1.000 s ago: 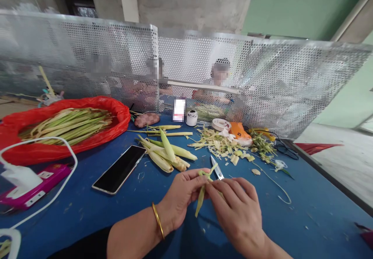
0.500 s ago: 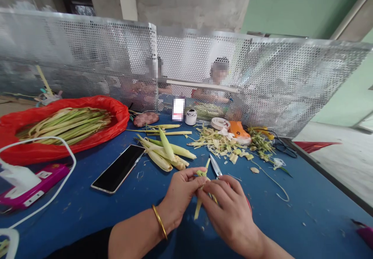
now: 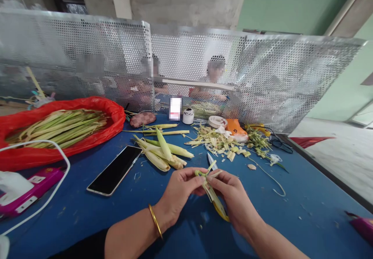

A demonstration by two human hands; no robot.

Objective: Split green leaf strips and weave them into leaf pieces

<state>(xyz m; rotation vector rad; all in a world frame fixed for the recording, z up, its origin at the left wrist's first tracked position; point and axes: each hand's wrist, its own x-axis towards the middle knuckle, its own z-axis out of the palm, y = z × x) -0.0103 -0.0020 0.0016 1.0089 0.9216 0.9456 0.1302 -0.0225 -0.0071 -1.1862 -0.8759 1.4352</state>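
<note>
My left hand (image 3: pixel 179 191) pinches the knotted green end of a thin leaf strip (image 3: pixel 214 198) above the blue table (image 3: pixel 291 208); a gold bangle sits on that wrist. My right hand (image 3: pixel 234 198) is closed on the same strip, which runs yellow-green down along its palm. A blade of a pair of scissors (image 3: pixel 210 161) lies on the table just beyond my fingers. A small pile of pale folded leaf pieces (image 3: pixel 163 152) lies a little farther back and to the left.
A black phone (image 3: pixel 115 169) lies left of my hands. A red bag of green leaf strips (image 3: pixel 58 128) fills the far left, with a pink device and white cable (image 3: pixel 26 185) in front. Leaf trimmings (image 3: pixel 224 142) and an orange object lie by the perforated metal screen (image 3: pixel 186 68); people sit behind it.
My right hand has turned and drawn the strip down along its palm, so the strip now hangs to the right instead of straight down. The view has shifted slightly.
</note>
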